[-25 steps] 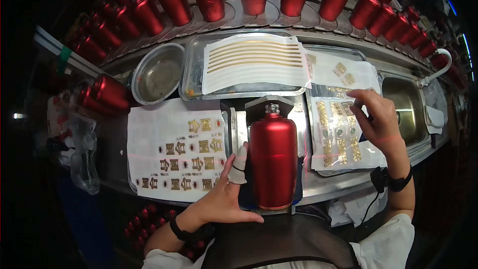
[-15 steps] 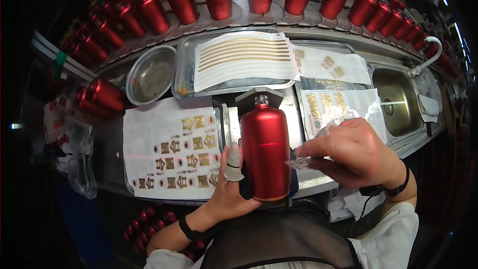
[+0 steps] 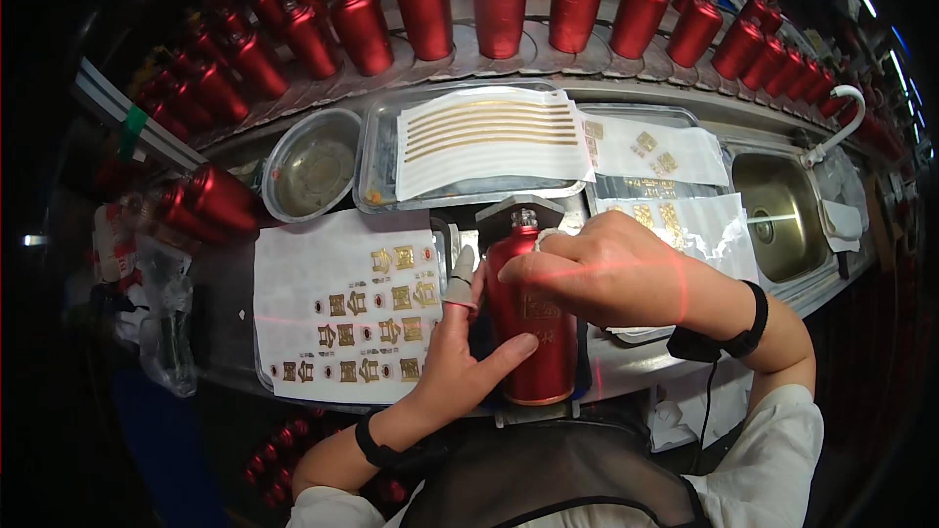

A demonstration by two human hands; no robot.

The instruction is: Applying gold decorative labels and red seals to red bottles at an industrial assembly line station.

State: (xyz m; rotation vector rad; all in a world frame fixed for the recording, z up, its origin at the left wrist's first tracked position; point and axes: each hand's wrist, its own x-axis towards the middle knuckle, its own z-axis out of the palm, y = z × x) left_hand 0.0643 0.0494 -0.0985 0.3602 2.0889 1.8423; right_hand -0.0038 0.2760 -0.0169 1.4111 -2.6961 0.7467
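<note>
A red metallic bottle (image 3: 529, 372) with a clear neck leans back against a metal rest in front of me. My left hand (image 3: 468, 357) grips it from the left, with the thumb across its lower front and a pale finger cot (image 3: 460, 279) on one finger. Over the upper front of the bottle, my right hand (image 3: 611, 269) is closed in a pinch. Just under those fingers a small gold decal (image 3: 540, 307) lies against the red surface, with fine gold marks below it. The pinching fingertips partly cover its upper edge.
A white sheet of gold decals (image 3: 342, 308) lies at left. Behind are a round metal bowl (image 3: 311, 164), a tray with gold strips (image 3: 494, 132) and more decal sheets (image 3: 650, 149). A sink (image 3: 773, 210) is at right. Red bottles (image 3: 499, 15) line a curved conveyor.
My right hand has moved left and up, bringing the small decal onto the bottle's front. My left thumb has come up over the bottle's face. The bottles on the conveyor have shifted.
</note>
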